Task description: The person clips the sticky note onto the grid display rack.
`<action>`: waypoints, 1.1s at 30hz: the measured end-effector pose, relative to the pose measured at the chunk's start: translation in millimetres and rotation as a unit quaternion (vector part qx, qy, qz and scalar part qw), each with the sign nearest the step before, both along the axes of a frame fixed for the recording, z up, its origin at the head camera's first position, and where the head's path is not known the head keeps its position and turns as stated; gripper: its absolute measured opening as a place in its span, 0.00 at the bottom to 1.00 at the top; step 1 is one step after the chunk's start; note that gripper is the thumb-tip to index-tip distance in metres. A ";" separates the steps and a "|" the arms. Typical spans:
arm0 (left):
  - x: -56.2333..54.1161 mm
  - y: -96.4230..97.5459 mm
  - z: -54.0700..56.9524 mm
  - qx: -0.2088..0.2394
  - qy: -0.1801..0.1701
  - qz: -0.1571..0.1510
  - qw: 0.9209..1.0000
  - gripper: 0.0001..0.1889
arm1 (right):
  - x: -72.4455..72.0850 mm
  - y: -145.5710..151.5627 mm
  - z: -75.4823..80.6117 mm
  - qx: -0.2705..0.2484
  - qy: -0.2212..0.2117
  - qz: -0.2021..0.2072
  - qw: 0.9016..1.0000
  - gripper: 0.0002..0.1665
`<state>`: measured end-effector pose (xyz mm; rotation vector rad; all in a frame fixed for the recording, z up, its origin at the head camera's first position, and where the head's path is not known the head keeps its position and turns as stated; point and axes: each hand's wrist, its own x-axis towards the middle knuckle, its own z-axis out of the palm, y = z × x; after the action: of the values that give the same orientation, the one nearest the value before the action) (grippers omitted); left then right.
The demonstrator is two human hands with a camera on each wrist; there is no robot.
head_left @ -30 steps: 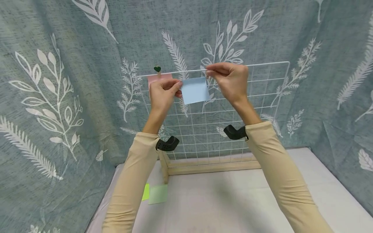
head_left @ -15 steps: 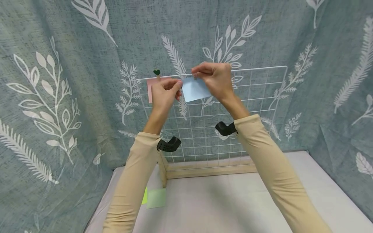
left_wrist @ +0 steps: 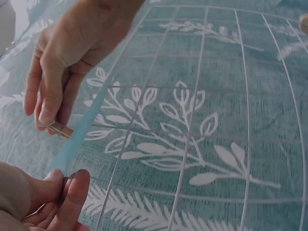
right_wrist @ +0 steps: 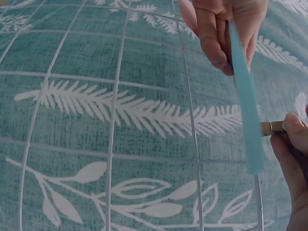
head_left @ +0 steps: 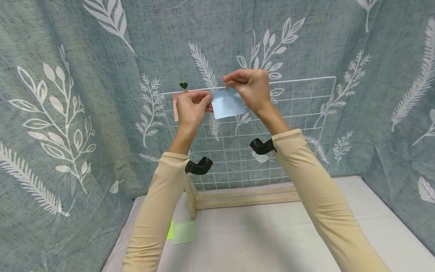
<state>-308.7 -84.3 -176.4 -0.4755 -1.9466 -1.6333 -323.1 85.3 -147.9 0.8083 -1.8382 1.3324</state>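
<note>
Pinching a blue sheet (head_left: 228, 106) near its upper left corner, with thumb and fingers of the left hand (head_left: 191, 107) pressed together, almost no gap beyond the thickness of paper. With the right hand (head_left: 252, 88), gripping the outer end of a small wooden clothespin (right_wrist: 273, 127) between closely set thumb and fingers. In the head view, keeping the sheet between both sets of fingers, slightly tilted, upper edge close to the top bar of a white wire grid (head_left: 306, 78). In both wrist views, showing the sheet nearly edge-on, running from the left fingers to the tip of the clothespin just ahead of the right fingers. Cannot tell whether biting on paper alone or on paper and bar together.

Probably held by the side to leave the upper edge free for the clothespin; likely squeezed at the outer end to work its mouth. Partly hiding, behind the left fingers, a pink sheet (head_left: 175, 107), seemingly fixed to the bar by a green heart clip (head_left: 184, 85) just above. Well below the fingers, apparently bearing the grid upright on a wooden base (head_left: 244, 203) on the worktop (head_left: 272, 234). Also below, beside the left sleeve (head_left: 153, 215), showing a pale green note (head_left: 184, 232) and a yellow-green note (head_left: 170, 231), the latter partly covered. Not bearing any readable brand, label or writing.
</note>
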 end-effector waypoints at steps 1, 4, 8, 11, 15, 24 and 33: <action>-0.4 0.6 0.0 -0.006 0.003 0.008 1.000 0.08 | -0.4 -0.2 0.2 0.002 -0.002 0.001 1.000 0.04; -1.7 1.6 0.1 -0.016 0.007 0.027 0.999 0.08 | -1.9 -0.4 1.7 0.008 0.002 0.006 1.000 0.04; -3.8 2.5 0.7 -0.005 -0.001 0.031 1.000 0.08 | -4.8 0.0 5.9 0.026 0.010 -0.008 1.000 0.04; -5.1 2.9 0.9 0.007 -0.010 0.028 1.000 0.08 | -7.6 0.4 7.8 0.037 0.005 -0.015 0.999 0.03; -6.6 3.1 1.2 0.020 -0.022 0.024 0.999 0.08 | -11.2 -0.3 8.3 0.037 -0.006 -0.011 0.999 0.04; -10.5 5.4 -0.7 0.033 -0.021 0.025 0.999 0.08 | -15.6 -1.6 9.6 0.032 -0.020 -0.016 0.999 0.07; -12.4 7.0 -2.6 0.035 -0.004 0.024 0.999 0.08 | -17.9 -0.5 9.0 0.024 -0.032 -0.011 0.999 0.11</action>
<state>-321.1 -77.3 -179.0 -0.3913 -1.8850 -1.6695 -341.0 84.8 -138.9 0.7774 -1.9291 1.3190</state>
